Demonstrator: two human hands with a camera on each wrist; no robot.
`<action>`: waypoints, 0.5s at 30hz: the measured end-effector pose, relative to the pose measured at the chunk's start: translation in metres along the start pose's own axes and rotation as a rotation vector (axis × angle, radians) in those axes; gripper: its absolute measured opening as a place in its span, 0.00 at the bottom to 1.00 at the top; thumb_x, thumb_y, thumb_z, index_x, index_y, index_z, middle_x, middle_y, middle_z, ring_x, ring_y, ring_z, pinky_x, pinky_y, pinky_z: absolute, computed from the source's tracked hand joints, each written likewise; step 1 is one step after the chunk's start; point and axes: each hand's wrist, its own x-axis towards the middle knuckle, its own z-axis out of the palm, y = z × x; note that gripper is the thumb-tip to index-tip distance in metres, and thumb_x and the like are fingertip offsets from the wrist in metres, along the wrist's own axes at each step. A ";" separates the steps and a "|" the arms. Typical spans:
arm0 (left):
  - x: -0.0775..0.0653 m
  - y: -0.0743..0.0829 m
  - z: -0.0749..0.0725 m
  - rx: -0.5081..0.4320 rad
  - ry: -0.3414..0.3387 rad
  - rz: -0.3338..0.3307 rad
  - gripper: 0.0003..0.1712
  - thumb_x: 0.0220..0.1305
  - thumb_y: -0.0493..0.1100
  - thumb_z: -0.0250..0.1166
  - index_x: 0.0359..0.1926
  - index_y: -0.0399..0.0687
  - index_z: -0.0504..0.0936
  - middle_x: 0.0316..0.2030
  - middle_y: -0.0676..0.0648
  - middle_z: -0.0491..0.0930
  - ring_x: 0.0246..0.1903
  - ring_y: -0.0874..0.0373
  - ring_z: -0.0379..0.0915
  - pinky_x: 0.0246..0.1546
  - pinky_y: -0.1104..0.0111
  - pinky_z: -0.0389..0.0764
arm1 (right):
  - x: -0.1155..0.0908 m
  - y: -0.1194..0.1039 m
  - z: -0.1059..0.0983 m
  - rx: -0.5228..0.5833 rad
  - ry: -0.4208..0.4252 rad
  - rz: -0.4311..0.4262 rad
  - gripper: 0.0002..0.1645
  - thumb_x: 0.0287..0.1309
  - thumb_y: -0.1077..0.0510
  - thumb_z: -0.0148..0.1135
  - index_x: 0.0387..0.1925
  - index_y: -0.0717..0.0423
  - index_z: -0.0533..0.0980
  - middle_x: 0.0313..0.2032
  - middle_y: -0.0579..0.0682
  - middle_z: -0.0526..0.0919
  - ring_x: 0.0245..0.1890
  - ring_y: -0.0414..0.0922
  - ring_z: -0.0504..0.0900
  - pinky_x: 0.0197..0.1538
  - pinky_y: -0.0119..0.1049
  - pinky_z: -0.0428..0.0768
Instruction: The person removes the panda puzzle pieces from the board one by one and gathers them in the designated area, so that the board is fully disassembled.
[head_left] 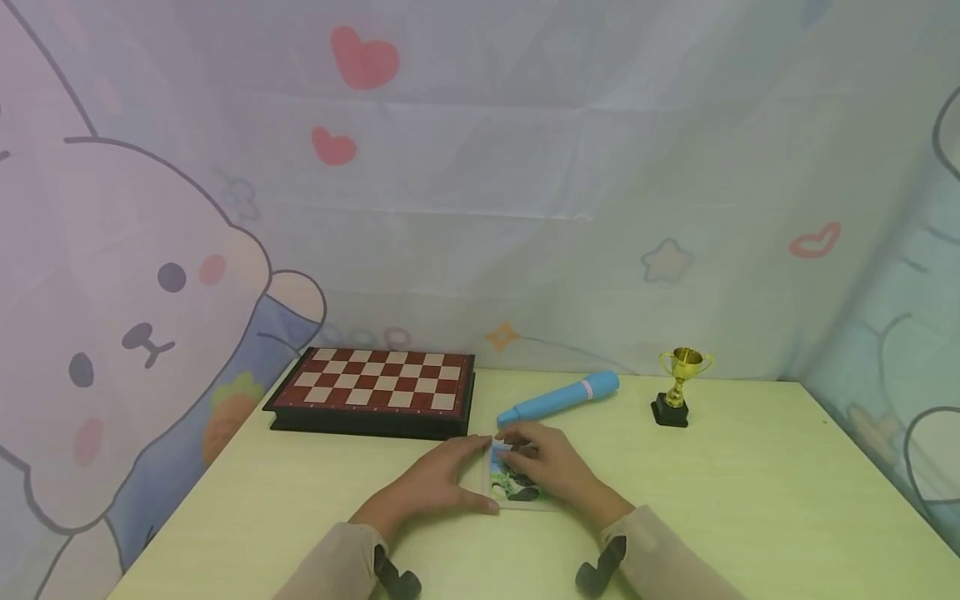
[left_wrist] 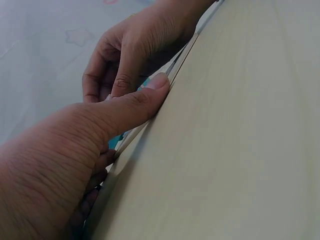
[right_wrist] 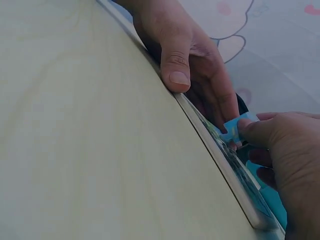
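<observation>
A small jigsaw puzzle (head_left: 513, 486) with a green, black and blue picture lies flat on the table between the hands. My left hand (head_left: 431, 483) holds its left side, the thumb at the near edge and the fingertips by the far left corner. Over the upper part of the picture is my right hand (head_left: 558, 462). In the right wrist view it pinches a light-blue puzzle piece (right_wrist: 234, 129) between thumb and fingers, tilted up at the picture surface. Whether the piece touches the puzzle I cannot tell. The right hand hides much of the puzzle's right side.
A red-and-white chessboard box (head_left: 382, 385) stands behind on the left. Just beyond the hands lies a blue microphone-shaped stick (head_left: 555, 402). A gold trophy cup (head_left: 678, 385) on a black base stands to the right. A printed cloth (head_left: 480, 208) hangs behind the table (head_left: 750, 483).
</observation>
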 end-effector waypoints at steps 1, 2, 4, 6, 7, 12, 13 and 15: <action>0.000 0.000 0.000 0.000 0.000 0.002 0.61 0.44 0.76 0.73 0.75 0.56 0.64 0.72 0.52 0.65 0.73 0.50 0.57 0.72 0.49 0.60 | 0.000 -0.001 -0.001 0.003 -0.013 -0.007 0.13 0.65 0.58 0.67 0.50 0.53 0.81 0.45 0.45 0.86 0.44 0.41 0.85 0.50 0.37 0.85; 0.000 0.000 0.000 -0.001 0.002 0.003 0.61 0.44 0.76 0.73 0.75 0.56 0.64 0.72 0.52 0.65 0.73 0.50 0.57 0.72 0.49 0.60 | 0.000 -0.001 -0.001 0.006 -0.024 -0.014 0.11 0.65 0.58 0.67 0.49 0.54 0.81 0.45 0.45 0.86 0.44 0.41 0.86 0.50 0.37 0.85; 0.000 0.001 -0.001 -0.006 0.001 0.006 0.60 0.44 0.75 0.74 0.75 0.56 0.64 0.72 0.52 0.65 0.73 0.50 0.57 0.72 0.49 0.60 | -0.001 -0.001 -0.002 0.007 -0.042 -0.014 0.09 0.66 0.59 0.67 0.47 0.53 0.82 0.45 0.44 0.86 0.45 0.41 0.86 0.52 0.35 0.84; -0.001 0.002 -0.002 -0.014 0.002 0.009 0.60 0.45 0.74 0.74 0.75 0.56 0.65 0.72 0.51 0.65 0.73 0.49 0.57 0.72 0.48 0.60 | -0.001 -0.002 -0.003 0.009 -0.054 -0.005 0.09 0.66 0.58 0.66 0.46 0.52 0.82 0.45 0.43 0.86 0.46 0.41 0.85 0.53 0.35 0.83; -0.001 0.002 -0.002 -0.018 0.002 0.012 0.60 0.45 0.74 0.74 0.75 0.55 0.65 0.72 0.51 0.65 0.73 0.49 0.57 0.72 0.48 0.60 | -0.001 -0.003 -0.004 0.007 -0.056 -0.002 0.08 0.66 0.58 0.66 0.46 0.52 0.82 0.45 0.42 0.86 0.47 0.41 0.85 0.54 0.36 0.83; -0.002 0.004 -0.003 -0.016 0.004 0.021 0.60 0.45 0.74 0.74 0.75 0.54 0.64 0.72 0.50 0.65 0.72 0.48 0.58 0.71 0.48 0.61 | -0.002 0.001 -0.014 -0.032 -0.023 0.068 0.10 0.67 0.52 0.65 0.48 0.45 0.82 0.45 0.37 0.86 0.48 0.41 0.85 0.54 0.38 0.83; -0.002 0.004 -0.003 -0.016 0.006 0.024 0.60 0.45 0.73 0.74 0.75 0.53 0.64 0.72 0.49 0.65 0.72 0.48 0.58 0.71 0.47 0.61 | -0.003 0.002 -0.018 -0.038 -0.011 0.108 0.10 0.67 0.51 0.65 0.48 0.43 0.82 0.44 0.36 0.86 0.48 0.41 0.85 0.54 0.39 0.83; -0.002 0.004 -0.002 -0.019 0.007 0.029 0.60 0.46 0.73 0.74 0.75 0.53 0.65 0.72 0.49 0.65 0.72 0.48 0.58 0.71 0.47 0.60 | -0.006 0.008 -0.030 -0.048 0.008 0.161 0.10 0.67 0.51 0.65 0.48 0.43 0.83 0.44 0.35 0.86 0.47 0.40 0.85 0.53 0.41 0.83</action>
